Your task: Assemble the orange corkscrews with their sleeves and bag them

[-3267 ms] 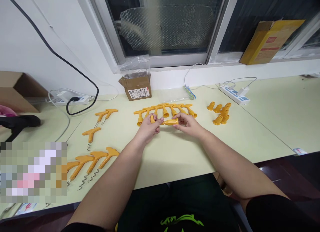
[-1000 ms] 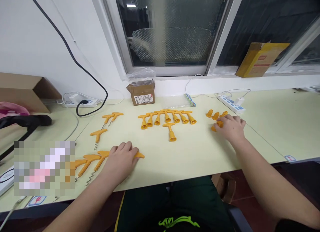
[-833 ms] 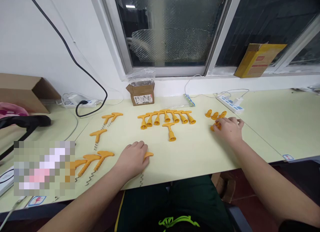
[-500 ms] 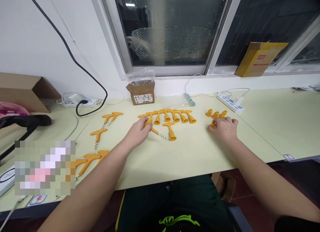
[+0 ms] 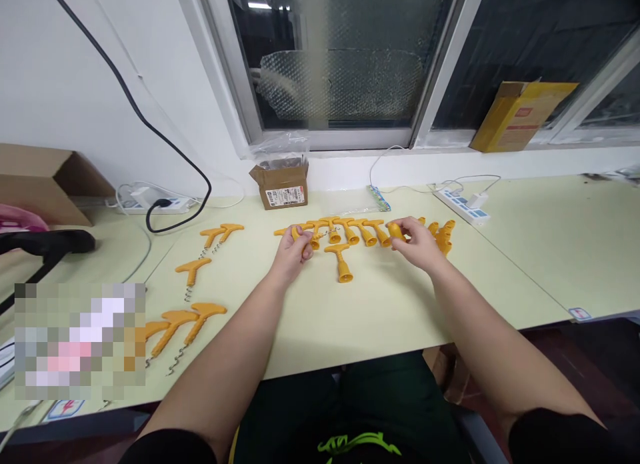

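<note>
We saw our left hand [image 5: 294, 254] curled around the handle [image 5: 295, 234] of a yellow corkscrew [image 5: 317, 236], whose metal spiral [image 5: 330, 233] pointed to three o'clock. That way, across a gap, our right hand [image 5: 416, 243] pinched a yellow sleeve [image 5: 395, 231]. We could not tell which sleeve end faced the spiral; sheathed corkscrews [image 5: 352, 232] behind confused its outline.

Corkscrew handles [image 5: 210, 309], sleeves [image 5: 345, 273] smooth plastic; spirals [image 5: 176, 361] shiny metal; tabletop [image 5: 380, 324] smooth; small box [image 5: 283, 182] matt cardboard
</note>
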Demonstrator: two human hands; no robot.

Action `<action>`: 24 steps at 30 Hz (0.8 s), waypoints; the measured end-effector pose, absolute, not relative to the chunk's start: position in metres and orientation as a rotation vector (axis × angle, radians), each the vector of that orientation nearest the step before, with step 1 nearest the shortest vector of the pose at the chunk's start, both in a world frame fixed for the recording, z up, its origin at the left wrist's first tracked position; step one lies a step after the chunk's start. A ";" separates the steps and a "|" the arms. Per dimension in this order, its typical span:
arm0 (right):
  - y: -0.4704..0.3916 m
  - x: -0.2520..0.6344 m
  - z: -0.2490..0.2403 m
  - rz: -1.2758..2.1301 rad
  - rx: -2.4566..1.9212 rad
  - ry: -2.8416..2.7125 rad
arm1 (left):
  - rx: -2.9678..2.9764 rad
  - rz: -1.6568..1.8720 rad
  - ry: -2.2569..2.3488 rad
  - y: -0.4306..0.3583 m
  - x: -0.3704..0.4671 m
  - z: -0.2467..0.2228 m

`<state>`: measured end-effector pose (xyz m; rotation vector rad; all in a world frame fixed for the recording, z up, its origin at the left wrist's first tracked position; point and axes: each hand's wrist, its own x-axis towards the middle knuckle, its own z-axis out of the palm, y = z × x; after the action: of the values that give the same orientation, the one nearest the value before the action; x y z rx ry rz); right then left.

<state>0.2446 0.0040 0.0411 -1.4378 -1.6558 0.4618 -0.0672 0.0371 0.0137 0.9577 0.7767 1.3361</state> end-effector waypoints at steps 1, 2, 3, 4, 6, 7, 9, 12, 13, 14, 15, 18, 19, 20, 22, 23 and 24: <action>0.009 0.238 0.045 0.522 -1.392 -1.666 | 0.979 1.321 0.782 0.037 -0.069 0.012; 0.015 0.230 0.048 0.592 -1.335 -1.678 | 1.003 1.307 0.793 0.037 -0.071 0.011; 0.022 0.222 0.049 0.675 -1.262 -1.676 | 1.028 1.295 0.804 0.037 -0.072 0.010; 0.028 0.214 0.049 0.761 -1.177 -1.655 | 1.052 1.283 0.815 0.037 -0.072 0.008; 0.038 0.200 0.041 0.890 -1.020 -1.568 | 1.093 1.264 0.828 0.036 -0.071 0.005; 0.041 0.194 0.036 0.937 -0.965 -1.521 | 1.107 1.257 0.831 0.036 -0.071 0.004; 0.045 0.187 0.024 0.998 -0.908 -1.489 | 1.128 1.244 0.831 0.036 -0.068 0.001; 0.046 0.188 0.011 1.025 -0.893 -1.495 | 1.153 1.241 0.822 0.036 -0.066 -0.001; 0.045 0.190 0.010 1.032 -0.893 -1.500 | 1.160 1.242 0.821 0.037 -0.066 -0.001; 0.044 0.192 0.009 1.042 -0.891 -1.505 | 1.166 1.241 0.824 0.037 -0.066 -0.001; 0.043 0.194 0.008 1.057 -0.884 -1.513 | 1.174 1.237 0.830 0.037 -0.067 -0.001; 0.039 0.191 0.007 1.111 -0.835 -1.533 | 1.216 1.202 0.845 0.036 -0.068 0.000; 0.038 0.189 0.006 1.133 -0.819 -1.542 | 1.236 1.186 0.844 0.035 -0.068 0.000; 0.036 0.186 0.005 1.154 -0.809 -1.557 | 1.256 1.170 0.842 0.034 -0.068 0.000; 0.033 0.180 0.002 1.182 -0.804 -1.604 | 1.282 1.139 0.847 0.031 -0.066 0.001; 0.033 0.177 0.001 1.190 -0.806 -1.627 | 1.285 1.128 0.861 0.030 -0.065 0.001; 0.032 0.176 0.000 1.190 -0.808 -1.645 | 1.279 1.118 0.885 0.030 -0.063 0.002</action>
<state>0.1758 0.0321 -0.0004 -0.8077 -1.6449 1.1904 -0.0630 0.0296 0.0016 1.2790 0.8846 1.1183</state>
